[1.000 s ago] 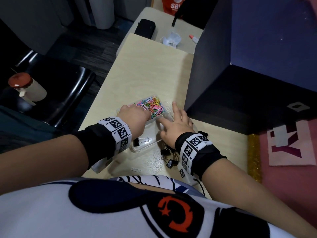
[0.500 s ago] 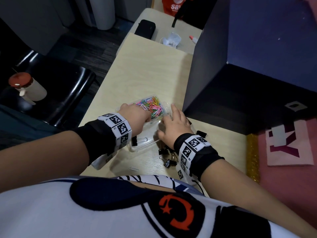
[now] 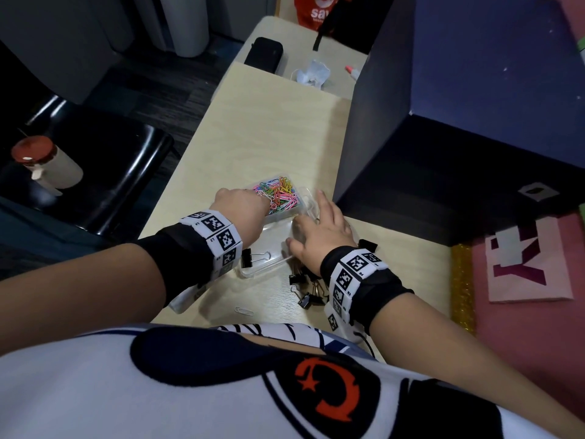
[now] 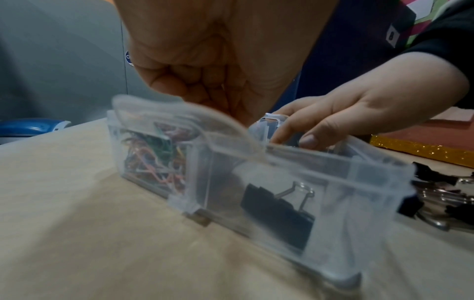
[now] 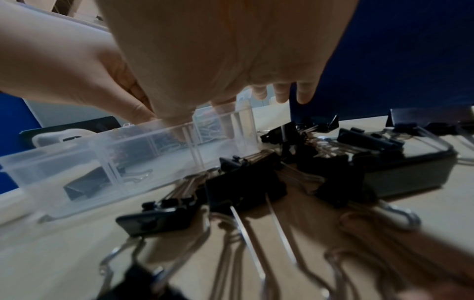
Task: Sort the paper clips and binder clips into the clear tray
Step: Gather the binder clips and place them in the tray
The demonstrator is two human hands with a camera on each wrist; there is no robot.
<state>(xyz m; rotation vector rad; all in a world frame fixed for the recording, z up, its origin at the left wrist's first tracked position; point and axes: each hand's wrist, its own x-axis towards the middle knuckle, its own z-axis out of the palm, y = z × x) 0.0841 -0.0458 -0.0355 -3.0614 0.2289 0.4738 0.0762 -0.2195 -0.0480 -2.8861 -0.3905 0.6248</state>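
Observation:
A clear tray (image 3: 253,274) with compartments lies on the pale table. Its far compartment is full of coloured paper clips (image 3: 280,194). My left hand (image 3: 243,205) hovers at that compartment's near edge with its fingers curled into the palm (image 4: 195,77); I see nothing in them. My right hand (image 3: 319,228) rests on the tray's right side, fingers (image 5: 282,93) stretched out and thumb at the rim. One black binder clip (image 3: 250,258) lies in the near compartment (image 4: 277,211). Several black binder clips (image 3: 305,288) are piled on the table under my right wrist (image 5: 243,182). A single white paper clip (image 3: 243,311) lies near the front edge.
A dark blue partition (image 3: 411,122) stands close on the right of the tray. A black case (image 3: 264,53) and a crumpled white item (image 3: 311,74) lie at the table's far end. A black chair (image 3: 126,172) with a red-capped bottle (image 3: 41,166) sits off the left edge.
My left hand has crept slightly farther onto the paper clip compartment. The right hand and the tray have barely shifted.

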